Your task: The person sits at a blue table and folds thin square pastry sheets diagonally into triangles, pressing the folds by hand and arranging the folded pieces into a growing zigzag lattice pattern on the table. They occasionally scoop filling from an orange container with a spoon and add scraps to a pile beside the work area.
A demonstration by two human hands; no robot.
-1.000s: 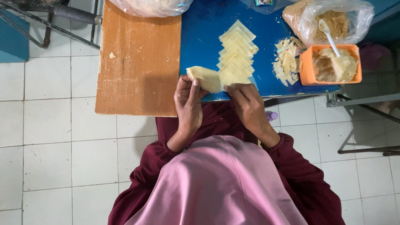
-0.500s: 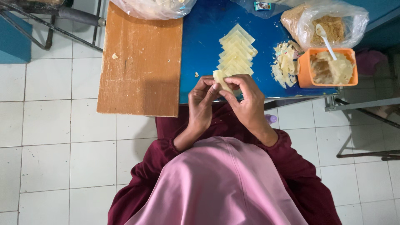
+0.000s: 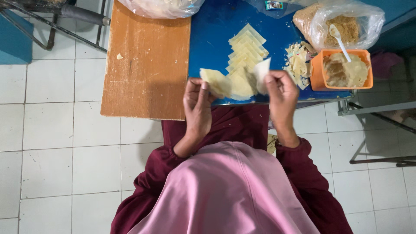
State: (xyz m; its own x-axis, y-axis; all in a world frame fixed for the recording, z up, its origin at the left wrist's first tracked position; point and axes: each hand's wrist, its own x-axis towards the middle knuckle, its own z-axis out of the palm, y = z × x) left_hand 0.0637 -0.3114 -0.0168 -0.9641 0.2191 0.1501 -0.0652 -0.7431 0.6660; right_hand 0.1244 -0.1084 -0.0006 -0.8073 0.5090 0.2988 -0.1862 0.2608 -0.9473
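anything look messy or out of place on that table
Mostly tidy. Beside the orange tub, a loose heap of broken wrapper scraps lies on the blue tabletop, unlike the neat row of wrappers. One small crumb sits alone on the wooden board.

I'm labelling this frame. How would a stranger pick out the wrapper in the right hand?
Start at the blue table and its row of pale square wrappers. At the row's near end the right hand pinches one wrapper. It alone stands lifted on edge; the rest lie flat.
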